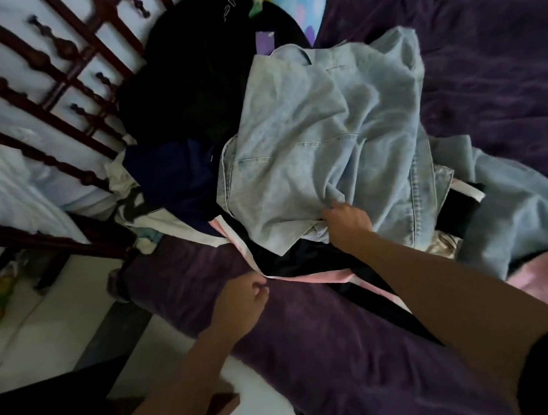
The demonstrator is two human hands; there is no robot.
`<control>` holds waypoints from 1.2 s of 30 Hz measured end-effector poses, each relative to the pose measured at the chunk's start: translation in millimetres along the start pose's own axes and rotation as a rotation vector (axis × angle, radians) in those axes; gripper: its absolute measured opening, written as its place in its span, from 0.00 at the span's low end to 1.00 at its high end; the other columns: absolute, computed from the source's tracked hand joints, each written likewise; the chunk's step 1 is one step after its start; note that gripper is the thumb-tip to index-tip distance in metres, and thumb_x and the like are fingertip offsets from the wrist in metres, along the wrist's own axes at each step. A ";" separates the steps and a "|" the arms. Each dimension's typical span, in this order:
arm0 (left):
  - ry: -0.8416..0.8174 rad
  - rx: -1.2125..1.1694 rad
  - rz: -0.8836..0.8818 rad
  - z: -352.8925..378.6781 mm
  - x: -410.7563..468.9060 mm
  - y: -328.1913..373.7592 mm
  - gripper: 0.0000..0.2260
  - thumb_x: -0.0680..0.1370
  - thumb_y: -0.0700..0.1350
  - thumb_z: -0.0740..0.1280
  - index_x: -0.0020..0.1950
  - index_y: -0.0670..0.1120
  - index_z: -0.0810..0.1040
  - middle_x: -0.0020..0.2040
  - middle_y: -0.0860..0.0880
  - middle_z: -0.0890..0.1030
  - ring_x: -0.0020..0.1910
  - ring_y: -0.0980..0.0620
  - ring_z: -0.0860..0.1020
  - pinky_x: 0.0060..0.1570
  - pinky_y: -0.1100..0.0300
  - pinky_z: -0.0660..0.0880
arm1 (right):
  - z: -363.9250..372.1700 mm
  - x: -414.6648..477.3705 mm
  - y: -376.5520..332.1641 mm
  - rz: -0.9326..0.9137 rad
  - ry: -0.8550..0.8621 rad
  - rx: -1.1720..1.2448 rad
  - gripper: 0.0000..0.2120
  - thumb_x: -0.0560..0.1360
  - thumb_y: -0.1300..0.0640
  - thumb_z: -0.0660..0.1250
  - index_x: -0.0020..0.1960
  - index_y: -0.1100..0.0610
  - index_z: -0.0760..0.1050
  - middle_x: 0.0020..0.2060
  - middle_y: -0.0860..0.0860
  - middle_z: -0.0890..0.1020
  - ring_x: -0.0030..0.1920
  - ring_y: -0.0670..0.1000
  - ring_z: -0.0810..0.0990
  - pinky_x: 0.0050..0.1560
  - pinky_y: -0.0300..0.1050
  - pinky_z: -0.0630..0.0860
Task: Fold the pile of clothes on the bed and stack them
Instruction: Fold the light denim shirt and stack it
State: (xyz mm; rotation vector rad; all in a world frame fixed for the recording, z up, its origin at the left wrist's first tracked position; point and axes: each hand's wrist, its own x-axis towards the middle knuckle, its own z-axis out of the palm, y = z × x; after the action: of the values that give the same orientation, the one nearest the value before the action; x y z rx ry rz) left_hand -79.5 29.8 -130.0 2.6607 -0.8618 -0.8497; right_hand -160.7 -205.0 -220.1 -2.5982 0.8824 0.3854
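Fingers (332,209) of the right hand (348,224) curl into the lower edge of the denim jacket (326,134), gripping a fold. The left hand (241,301) pinches the pink-and-white trim (305,277) of a black garment (316,260). The bed (305,348), in a purple cover, carries the pile of clothes beside the wooden headboard (53,79). The pale jacket sprawls on top, a black top (190,84) lies behind it, and a navy piece (176,180) sits to its left.

The light is dim around me. On my left stands a dark reddish-brown turned-wood spindle bed frame (66,48) over pale white floor (51,339). A dark purple plush bedspread (305,348) covers the mattress.
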 end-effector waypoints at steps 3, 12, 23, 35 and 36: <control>0.023 0.119 0.078 -31.8 26.7 -9.7 0.05 0.76 0.41 0.66 0.51 0.44 0.80 0.46 0.47 0.82 0.47 0.47 0.79 0.49 0.56 0.74 | -4.3 -25.2 29.3 0.095 0.020 0.130 0.12 0.77 0.53 0.61 0.57 0.55 0.77 0.57 0.53 0.78 0.55 0.59 0.78 0.48 0.49 0.74; 0.148 0.627 0.604 -75.3 160.1 2.1 0.39 0.72 0.36 0.68 0.78 0.52 0.53 0.74 0.39 0.59 0.70 0.39 0.63 0.64 0.47 0.67 | -29.0 -108.0 92.5 0.535 0.051 0.063 0.12 0.76 0.53 0.63 0.59 0.49 0.77 0.56 0.52 0.78 0.58 0.56 0.76 0.48 0.48 0.72; 0.142 0.308 0.993 -100.4 215.3 54.9 0.13 0.69 0.34 0.64 0.51 0.42 0.80 0.48 0.44 0.82 0.53 0.41 0.78 0.58 0.52 0.66 | 8.4 -35.1 -133.7 0.443 0.233 0.384 0.42 0.63 0.29 0.66 0.69 0.50 0.65 0.66 0.47 0.69 0.65 0.51 0.69 0.57 0.51 0.74; 0.092 0.057 1.144 -231.5 83.1 177.3 0.07 0.70 0.45 0.72 0.44 0.45 0.79 0.39 0.45 0.81 0.41 0.43 0.79 0.38 0.55 0.72 | -179.4 -127.6 -64.0 0.723 0.984 1.377 0.11 0.74 0.63 0.60 0.33 0.58 0.73 0.29 0.52 0.72 0.32 0.50 0.72 0.35 0.43 0.71; 0.050 0.092 1.173 -238.0 69.7 185.8 0.08 0.70 0.47 0.73 0.46 0.46 0.79 0.40 0.46 0.81 0.42 0.44 0.79 0.38 0.56 0.70 | -195.2 -146.4 -57.5 0.769 1.019 1.482 0.14 0.73 0.62 0.61 0.30 0.56 0.74 0.27 0.52 0.73 0.30 0.49 0.73 0.34 0.41 0.71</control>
State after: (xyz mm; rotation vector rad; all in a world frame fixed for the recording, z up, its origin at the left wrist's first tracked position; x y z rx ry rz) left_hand 19.4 -154.4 98.7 1.6658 -2.0883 -0.4041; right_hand -210.2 -168.6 23.0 -0.8604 1.5481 -1.1076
